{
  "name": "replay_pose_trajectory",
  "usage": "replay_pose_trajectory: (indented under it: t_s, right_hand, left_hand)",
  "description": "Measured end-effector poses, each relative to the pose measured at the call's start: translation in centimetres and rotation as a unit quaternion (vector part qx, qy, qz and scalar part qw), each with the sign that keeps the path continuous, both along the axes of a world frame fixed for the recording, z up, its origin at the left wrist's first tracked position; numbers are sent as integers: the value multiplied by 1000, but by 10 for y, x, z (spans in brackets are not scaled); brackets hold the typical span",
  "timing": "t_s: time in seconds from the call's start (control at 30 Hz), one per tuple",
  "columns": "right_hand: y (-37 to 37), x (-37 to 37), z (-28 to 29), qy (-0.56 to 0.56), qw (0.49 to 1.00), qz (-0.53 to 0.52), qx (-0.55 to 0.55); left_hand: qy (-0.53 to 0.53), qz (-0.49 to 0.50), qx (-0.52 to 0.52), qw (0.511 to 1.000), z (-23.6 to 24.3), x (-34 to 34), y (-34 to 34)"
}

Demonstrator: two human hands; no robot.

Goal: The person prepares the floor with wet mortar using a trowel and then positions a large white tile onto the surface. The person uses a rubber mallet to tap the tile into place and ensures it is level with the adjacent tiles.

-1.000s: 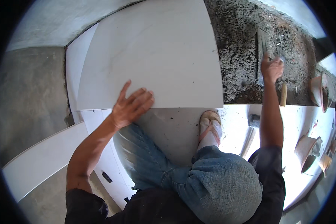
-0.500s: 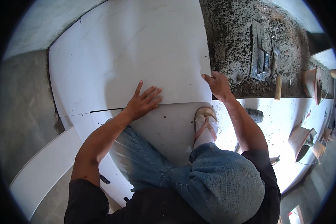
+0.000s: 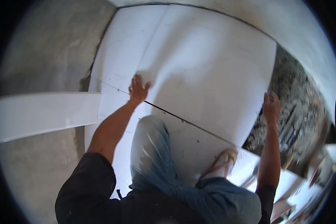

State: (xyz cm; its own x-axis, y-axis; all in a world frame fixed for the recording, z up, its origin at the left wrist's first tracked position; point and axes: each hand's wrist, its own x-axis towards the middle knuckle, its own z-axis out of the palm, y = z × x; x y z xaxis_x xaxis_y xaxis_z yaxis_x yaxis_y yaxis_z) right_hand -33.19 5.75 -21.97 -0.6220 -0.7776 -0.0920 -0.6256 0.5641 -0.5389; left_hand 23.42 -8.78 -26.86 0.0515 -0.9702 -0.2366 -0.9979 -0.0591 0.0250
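My left hand (image 3: 138, 89) rests with fingers spread on the large white tile (image 3: 212, 63), above its dark lower seam. My right hand (image 3: 271, 108) is at that tile's right edge, fingers bent round it; their exact contact is blurred. Under and beside my right arm lies rough mortar (image 3: 302, 97) with a blurred flat metal tool (image 3: 289, 130) on it. My jeans-covered left knee is on the tile below the seam, and my sandalled foot is near the tile's lower right.
A long white panel (image 3: 44, 112) juts from the left along the grey wall (image 3: 44, 48). Another pale wall runs along the top and right. At the lower right are a wooden handle (image 3: 287, 162), a bucket (image 3: 316, 168) and more white floor tiles.
The view has swung round, with the tile and mortar tilted. My right hand has left the metal tool for the tile's edge. The large tile now sits with its edge along the seam.
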Motion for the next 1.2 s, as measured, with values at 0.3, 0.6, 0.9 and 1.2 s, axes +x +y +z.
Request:
replay_pose_trajectory:
  t_s: [0.3,0.6,0.9,1.2]
  right_hand:
    - [-125,-6,-34,35,984,-74,158]
    - [-108,-41,-20,52,990,21,132]
    - [-223,27,-5,195,959,204,-4]
    - [-469,230,-49,140,912,379,-72]
  left_hand:
    - [70,26,-109,991,-7,-10,41]
    - [50,76,-171,981,-20,-38,38]
    - [40,46,-136,989,-3,-23,42]
    - [81,81,-138,984,-9,-6,58]
